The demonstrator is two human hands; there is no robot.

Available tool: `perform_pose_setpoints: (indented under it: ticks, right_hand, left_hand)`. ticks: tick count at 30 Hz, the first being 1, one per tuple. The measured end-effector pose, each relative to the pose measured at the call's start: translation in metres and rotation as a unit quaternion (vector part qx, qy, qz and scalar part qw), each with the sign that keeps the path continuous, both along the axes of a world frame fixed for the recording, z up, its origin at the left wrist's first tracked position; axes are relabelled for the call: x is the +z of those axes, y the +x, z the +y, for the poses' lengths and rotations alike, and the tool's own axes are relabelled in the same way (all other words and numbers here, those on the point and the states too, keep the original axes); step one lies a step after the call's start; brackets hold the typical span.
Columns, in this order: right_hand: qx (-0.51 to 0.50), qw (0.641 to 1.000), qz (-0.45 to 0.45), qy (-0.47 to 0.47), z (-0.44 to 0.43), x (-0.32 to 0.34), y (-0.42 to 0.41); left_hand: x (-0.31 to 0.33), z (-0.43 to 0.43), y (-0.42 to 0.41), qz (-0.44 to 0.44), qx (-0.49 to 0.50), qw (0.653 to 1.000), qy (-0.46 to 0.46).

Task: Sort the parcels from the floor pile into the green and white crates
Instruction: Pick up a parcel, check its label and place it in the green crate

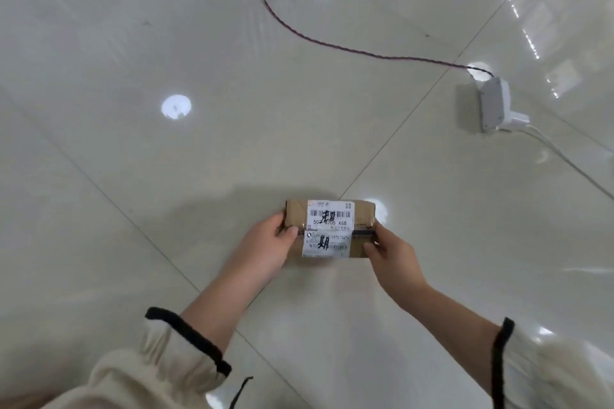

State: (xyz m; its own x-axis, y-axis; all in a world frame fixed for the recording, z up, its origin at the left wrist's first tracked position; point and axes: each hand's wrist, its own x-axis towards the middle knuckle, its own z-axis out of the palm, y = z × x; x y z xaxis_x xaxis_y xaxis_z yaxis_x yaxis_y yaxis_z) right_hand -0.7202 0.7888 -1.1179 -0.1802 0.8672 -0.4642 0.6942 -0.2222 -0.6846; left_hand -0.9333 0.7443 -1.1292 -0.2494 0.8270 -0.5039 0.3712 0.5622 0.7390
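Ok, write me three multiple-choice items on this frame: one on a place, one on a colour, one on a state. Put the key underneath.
1. The power strip lies:
A) on the floor, beyond and to the right of the cardboard parcel
B) under the parcel
C) inside a crate

2. The parcel's shipping label is:
A) green
B) white
C) red

3. The parcel is:
A) lying untouched
B) torn wide open
C) gripped by the left hand and the right hand

Key:
1 A: the strip sits on the floor at the right, apart from the parcel.
2 B: the label is white paper with black barcodes.
3 C: the fingers of both hands curl round the parcel's ends.
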Motion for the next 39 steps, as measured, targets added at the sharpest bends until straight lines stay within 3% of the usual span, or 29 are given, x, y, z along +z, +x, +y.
perform_pose_setpoints:
  ticks: [4, 9, 16, 20, 24, 29, 39]
  right_hand:
    - [0.004, 0.999, 0.029, 0.023, -0.001, 0.073, -0.013]
    - [0.002, 0.995, 0.092, 0.022, 0.008, 0.224, -0.023]
    - [-0.014, 0.980, 0.192, 0.050, 0.018, 0.551, -0.010]
    - [0.027, 0.969, 0.231, 0.080, 0.008, 0.750, -0.013]
    - [0.060, 0.953, 0.262, 0.139, -0.012, 0.886, -0.020]
    - [0.083, 0.940, 0.261, 0.205, -0.038, 0.969, -0.021]
    - [0.100, 0.918, 0.258, 0.283, -0.057, 1.021, 0.019]
  left_hand:
    - [0.079, -0.018, 0.005, 0.175, -0.016, 0.984, 0.033]
    - [0.234, -0.017, -0.010, 0.201, -0.005, 0.977, 0.072]
    - [0.548, -0.010, -0.004, 0.129, 0.050, 0.977, 0.162]
    - [0.751, -0.018, -0.012, 0.203, 0.060, 0.945, 0.251]
    - [0.897, -0.037, -0.023, 0.258, 0.080, 0.903, 0.335]
    - [0.975, -0.063, -0.020, 0.232, 0.118, 0.888, 0.378]
    - [1.021, -0.077, 0.015, 0.174, 0.124, 0.886, 0.412]
